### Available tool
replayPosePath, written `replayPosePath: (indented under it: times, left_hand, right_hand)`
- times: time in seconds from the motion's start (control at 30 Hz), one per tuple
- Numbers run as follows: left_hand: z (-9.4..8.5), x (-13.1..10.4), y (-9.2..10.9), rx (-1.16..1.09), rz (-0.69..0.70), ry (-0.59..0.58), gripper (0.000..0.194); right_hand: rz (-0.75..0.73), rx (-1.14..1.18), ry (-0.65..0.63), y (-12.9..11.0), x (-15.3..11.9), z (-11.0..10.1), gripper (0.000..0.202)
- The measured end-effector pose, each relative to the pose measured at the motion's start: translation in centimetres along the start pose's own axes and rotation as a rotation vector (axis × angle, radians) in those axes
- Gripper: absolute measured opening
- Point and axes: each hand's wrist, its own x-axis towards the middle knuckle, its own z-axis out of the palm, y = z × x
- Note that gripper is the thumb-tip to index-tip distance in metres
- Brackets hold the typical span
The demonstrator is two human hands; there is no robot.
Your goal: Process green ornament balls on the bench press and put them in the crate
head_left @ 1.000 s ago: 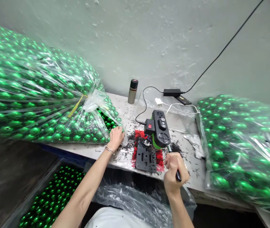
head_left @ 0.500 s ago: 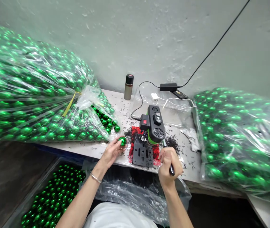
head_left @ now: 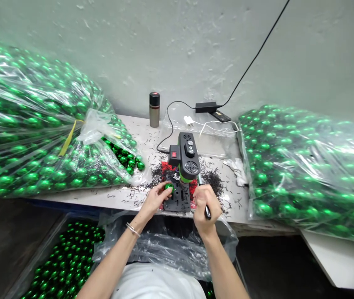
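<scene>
Between the thumb and fingers of my left hand (head_left: 155, 199) is a shiny green ball ornament (head_left: 169, 188), over the left part of a black slotted base plate (head_left: 177, 201). Above that plate stands a small black and green bench drill press (head_left: 189, 155) with a red switch. My right hand (head_left: 207, 207) is wrapped round the black-gripped lever (head_left: 207, 212) at the drill press's right side. The ball is beside the drill head; whether it touches the plate I cannot tell.
Big clear bags of green balls lie left (head_left: 40, 137) and right (head_left: 298, 174); the left one is open. Black shavings (head_left: 212, 182) litter the white table (head_left: 130, 128). A bottle (head_left: 154, 110), a power adapter (head_left: 206, 107) and a phone (head_left: 220, 116) stand behind. Below is a bin of balls (head_left: 67, 257).
My left hand has carried the ball rightward from beside the open bag to over the base plate. My right hand stays on the lever. The whole view has shifted a little.
</scene>
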Motion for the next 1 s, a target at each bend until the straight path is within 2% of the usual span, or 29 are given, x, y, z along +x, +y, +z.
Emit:
replayPosePath:
  times: [0.2,0.33,0.43,0.6,0.8,1.0]
  left_hand:
    - [1.1,0.5,-0.6,0.678,0.347,0.042,0.034]
    - [1.7,0.6,-0.4,0.876,0.463,0.007,0.031]
    - [2.1,0.6,-0.7,0.937,0.519,0.007,0.029]
    - [2.4,0.4,-2.1,0.965,0.617,0.106,0.029]
    - [2.6,0.6,-3.5,0.933,0.693,0.178,0.028]
    - [2.7,0.6,-3.6,0.924,0.694,0.179,0.026]
  right_hand:
    - [-0.013,-0.023,-0.026,0.1,-0.2,-0.1,0.028]
    - [-0.01,-0.013,-0.023,0.0,-0.2,-0.1,0.029]
    - [-0.005,-0.018,-0.03,-0.1,-0.1,-0.2,0.029]
    - [-0.021,-0.021,-0.026,0.3,-0.6,-0.2,0.028]
    - [-0.116,-0.043,-0.028,2.3,-2.4,0.2,0.025]
    - [-0.18,-0.098,0.034,4.4,-4.1,0.9,0.03]
